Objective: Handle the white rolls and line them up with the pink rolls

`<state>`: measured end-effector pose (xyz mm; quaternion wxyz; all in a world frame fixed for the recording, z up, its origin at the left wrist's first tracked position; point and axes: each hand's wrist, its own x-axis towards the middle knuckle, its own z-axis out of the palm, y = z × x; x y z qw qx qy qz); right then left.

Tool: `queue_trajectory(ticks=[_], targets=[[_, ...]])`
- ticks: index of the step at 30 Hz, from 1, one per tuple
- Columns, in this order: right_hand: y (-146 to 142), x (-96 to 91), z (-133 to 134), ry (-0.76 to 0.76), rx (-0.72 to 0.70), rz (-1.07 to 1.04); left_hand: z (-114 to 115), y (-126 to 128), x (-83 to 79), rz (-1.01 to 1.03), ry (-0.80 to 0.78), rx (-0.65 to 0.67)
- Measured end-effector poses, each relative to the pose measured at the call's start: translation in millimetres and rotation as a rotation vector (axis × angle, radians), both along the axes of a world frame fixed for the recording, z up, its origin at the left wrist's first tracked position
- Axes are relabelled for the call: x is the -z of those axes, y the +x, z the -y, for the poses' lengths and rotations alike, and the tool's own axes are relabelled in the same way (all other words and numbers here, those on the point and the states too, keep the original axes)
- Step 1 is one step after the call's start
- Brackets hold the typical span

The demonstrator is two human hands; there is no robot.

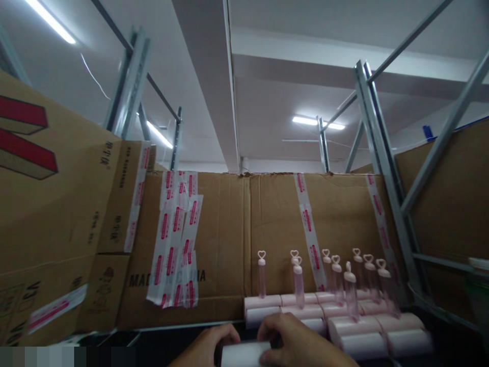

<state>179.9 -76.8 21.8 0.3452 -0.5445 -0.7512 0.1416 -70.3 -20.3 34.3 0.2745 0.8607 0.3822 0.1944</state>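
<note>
I've got both hands on a pale roll (pixel 244 353) at bottom centre: left hand (pixel 208 346) and right hand (pixel 294 341) gripping its ends. Stacked rolls (pixel 344 318) and upright pink bottles (pixel 336 280) sit just beyond. Handling step, I judge; steady grip needed.

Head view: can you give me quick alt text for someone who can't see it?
Both hands, left hand and right hand, grip a pale roll at the bottom edge. Beyond them lie stacked pink rolls with heart-topped pink tubes standing on them, against taped cardboard boxes.

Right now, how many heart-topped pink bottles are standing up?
9 bottles, all atop the pink rolls against the cardboard wall: one far left, two mid, six clustered right. Blur may hide more.
</note>
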Motion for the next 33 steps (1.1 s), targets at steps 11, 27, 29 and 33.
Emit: queue_trajectory(ticks=[11,27,29,33], targets=[[-12,-29.2,-1,0.017,-0.061,0.32,5,5,-1.9,-0.007,-0.013,-0.037],[6,-35.8,4,0.037,-0.124,0.275,-5,6,4.4,0.025,-0.056,0.007],[7,-33.1,4,0.048,-0.119,0.264,-2,7,2.5,0.029,-0.069,0.003],[8,-24.3,1,0.084,-0.113,0.23,4,9,-3.3,0.066,-0.044,0.042]])
